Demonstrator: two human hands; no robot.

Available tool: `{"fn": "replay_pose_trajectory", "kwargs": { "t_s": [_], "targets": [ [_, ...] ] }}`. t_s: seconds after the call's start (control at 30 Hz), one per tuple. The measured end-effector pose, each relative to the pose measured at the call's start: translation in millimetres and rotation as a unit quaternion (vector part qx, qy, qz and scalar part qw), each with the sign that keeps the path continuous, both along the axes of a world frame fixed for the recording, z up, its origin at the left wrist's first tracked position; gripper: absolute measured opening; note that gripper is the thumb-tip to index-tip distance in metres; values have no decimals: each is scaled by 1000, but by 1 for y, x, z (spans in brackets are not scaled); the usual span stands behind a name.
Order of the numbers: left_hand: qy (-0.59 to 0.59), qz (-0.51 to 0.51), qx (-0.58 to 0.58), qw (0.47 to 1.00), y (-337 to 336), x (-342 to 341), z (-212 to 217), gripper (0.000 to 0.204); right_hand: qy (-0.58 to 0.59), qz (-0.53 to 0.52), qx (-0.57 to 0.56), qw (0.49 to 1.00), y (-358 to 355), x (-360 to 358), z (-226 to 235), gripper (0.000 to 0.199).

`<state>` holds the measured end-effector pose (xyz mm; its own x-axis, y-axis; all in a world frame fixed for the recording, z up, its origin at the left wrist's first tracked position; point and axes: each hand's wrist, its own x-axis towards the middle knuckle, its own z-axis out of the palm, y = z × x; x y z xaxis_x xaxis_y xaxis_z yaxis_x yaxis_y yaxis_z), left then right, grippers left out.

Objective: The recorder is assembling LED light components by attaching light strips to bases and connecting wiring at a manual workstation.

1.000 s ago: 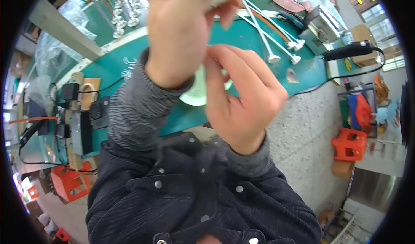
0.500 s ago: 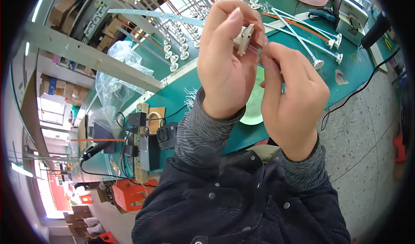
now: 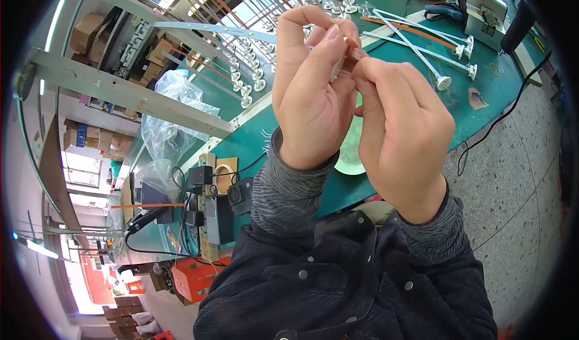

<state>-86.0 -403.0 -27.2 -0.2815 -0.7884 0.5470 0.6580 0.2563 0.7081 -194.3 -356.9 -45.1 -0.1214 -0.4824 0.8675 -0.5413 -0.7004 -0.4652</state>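
Note:
Both my hands are raised close to the camera over a green workbench [image 3: 265, 141]. My left hand [image 3: 310, 93] pinches a small pale part [image 3: 336, 69] between thumb and fingers. My right hand [image 3: 401, 132] meets it from the right, its fingertips closed on the same part and on a thin clear wire at its tip. Most of the part is hidden behind my fingers. A pale round plate [image 3: 350, 153] lies on the bench below the hands.
Several long white rods with round ends [image 3: 422, 50] lie on the bench at the upper right. A black cable [image 3: 500, 117] crosses the bench edge. Clear plastic bags [image 3: 175, 117], a roll of tape [image 3: 224, 172] and black power boxes [image 3: 211, 213] sit at the left. An orange crate [image 3: 196, 277] stands on the floor.
My head has turned, so the bench has shifted in view. Both hands have stayed together on the small part, and my right fingers have closed tighter onto its tip.

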Motion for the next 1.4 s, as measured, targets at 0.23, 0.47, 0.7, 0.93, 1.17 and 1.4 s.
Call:
{"fn": "replay_pose_trajectory", "kwargs": {
  "t_s": [0.23, 0.47, 0.7, 0.93, 1.17, 1.4],
  "targets": [
    [-31, 46, 24, 998, 9, -7, 7, 19, -10, 12, 26, 1000, 1, -3, -2, 10],
    [-66, 33, 21, 997, 11, -7, 8, 18, -25, 37, -7, 999, -3, -3, -3, 12],
    [-85, 92, -10, 992, 18, -11, 5, 24, -30, -17, -54, 998, -3, 4, 0, 21],
    [-24, 74, -35, 996, 20, -11, 1, 30, -48, -25, -37, 998, 0, 8, 2, 20],
    [-79, 103, -35, 991, 27, -18, 6, 27, -63, -37, -62, 995, -1, 7, 1, 22],
    [-34, 87, -33, 995, 29, -14, 4, 29, -55, -28, -69, 996, 4, 7, 0, 23]
  ]
}}
